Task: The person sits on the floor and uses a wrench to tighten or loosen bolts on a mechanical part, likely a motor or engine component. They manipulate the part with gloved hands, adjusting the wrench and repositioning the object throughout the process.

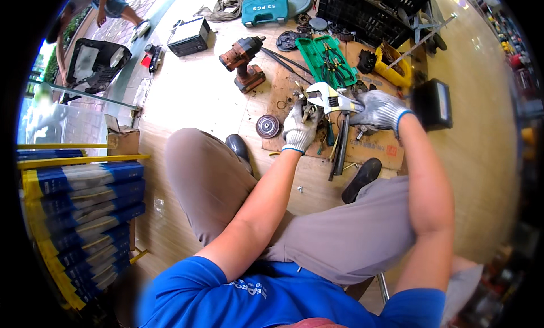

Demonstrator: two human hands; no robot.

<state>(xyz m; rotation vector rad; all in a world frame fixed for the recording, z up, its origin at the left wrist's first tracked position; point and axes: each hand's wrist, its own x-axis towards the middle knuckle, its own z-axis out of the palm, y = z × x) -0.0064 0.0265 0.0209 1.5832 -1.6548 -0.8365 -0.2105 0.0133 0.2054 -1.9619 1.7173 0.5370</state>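
My right hand (381, 109), in a grey-white knit glove, is closed round the handle of a large silver adjustable wrench (335, 100). The wrench's jaw points left, close to a small greasy metal part (307, 109). That part is gripped in my gloved left hand (300, 128); its exact kind is unclear. Whether the jaw touches the part I cannot tell. Below lies a stained cardboard sheet (371, 148) bearing dark bars (341, 149) and a screwdriver (330, 136). A round grooved pulley (268, 126) rests just left of my left hand.
Ahead stand an orange-brown cordless impact wrench (243, 64), a green tool case (326, 61) with pliers, a yellow container (394, 67) and a black crate (362, 19). A black box (433, 104) sits at right, stacked blue-yellow packages (85, 214) at left. Another person (116, 5) is at upper left.
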